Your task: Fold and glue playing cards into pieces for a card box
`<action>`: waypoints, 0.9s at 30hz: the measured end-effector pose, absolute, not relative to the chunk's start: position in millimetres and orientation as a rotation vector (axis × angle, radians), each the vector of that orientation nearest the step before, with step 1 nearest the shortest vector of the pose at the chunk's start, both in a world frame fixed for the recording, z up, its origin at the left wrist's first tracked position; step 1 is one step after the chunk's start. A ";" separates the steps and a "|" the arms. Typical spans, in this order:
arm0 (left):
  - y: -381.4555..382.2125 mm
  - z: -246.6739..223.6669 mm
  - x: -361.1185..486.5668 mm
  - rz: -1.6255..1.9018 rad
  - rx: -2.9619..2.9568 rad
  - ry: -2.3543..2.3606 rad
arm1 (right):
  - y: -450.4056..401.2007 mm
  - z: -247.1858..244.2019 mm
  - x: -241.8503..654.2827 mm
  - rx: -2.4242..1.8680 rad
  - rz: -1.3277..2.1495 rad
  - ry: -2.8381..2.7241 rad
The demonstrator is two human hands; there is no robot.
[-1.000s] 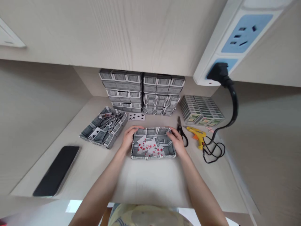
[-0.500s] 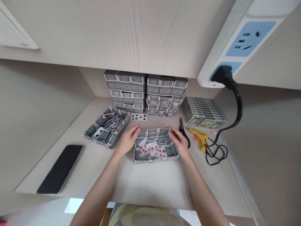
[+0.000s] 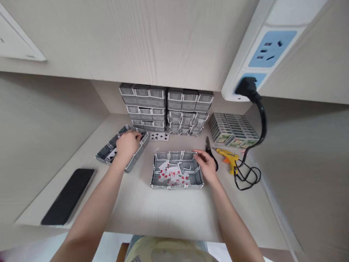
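My left hand [image 3: 127,145] reaches into the left box [image 3: 139,151], made of grey-backed playing cards, and partly covers the cut card pieces inside. Its fingers are curled together near the box's far right wall; whatever they hold is hidden. In front of me sits a second playing-card box [image 3: 178,187], with several red-suited card pieces [image 3: 173,174] on its floor. My right hand [image 3: 206,164] grips this box at its far right corner. Just behind that hand lie black-handled scissors [image 3: 211,154].
Stacked card boxes [image 3: 169,109] stand against the back wall, with a strip of club cards [image 3: 159,137] before them. Packs of cards [image 3: 231,129], a yellow glue gun [image 3: 229,158] and its black cable [image 3: 249,178] are at right. A phone [image 3: 68,196] lies at left.
My left hand has let go of the front box and moved left into the other box. My right hand stays at the front box's corner. The view has shifted slightly.
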State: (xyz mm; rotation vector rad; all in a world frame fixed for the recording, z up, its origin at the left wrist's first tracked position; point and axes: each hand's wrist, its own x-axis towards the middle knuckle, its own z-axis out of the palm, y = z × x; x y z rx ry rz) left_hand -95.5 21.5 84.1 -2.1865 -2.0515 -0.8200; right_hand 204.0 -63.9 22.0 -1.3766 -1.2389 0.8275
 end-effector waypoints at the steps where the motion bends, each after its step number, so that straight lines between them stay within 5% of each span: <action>1: 21.9 87.1 -96.8 -0.882 -2.160 -2.056 | -64.1 23.0 203.9 -1.376 0.827 -1.240; 11: -12.8 118.0 -87.9 -2.141 -1.990 -2.263 | -59.2 24.8 198.6 -1.281 0.733 -1.177; 16: -26.3 126.2 -58.9 -2.239 -2.156 -2.249 | -60.5 70.3 183.7 -1.188 0.550 -1.435; 27: -33.0 151.5 -17.8 -2.006 -2.835 -1.576 | -32.3 126.1 146.6 -1.016 1.132 -1.640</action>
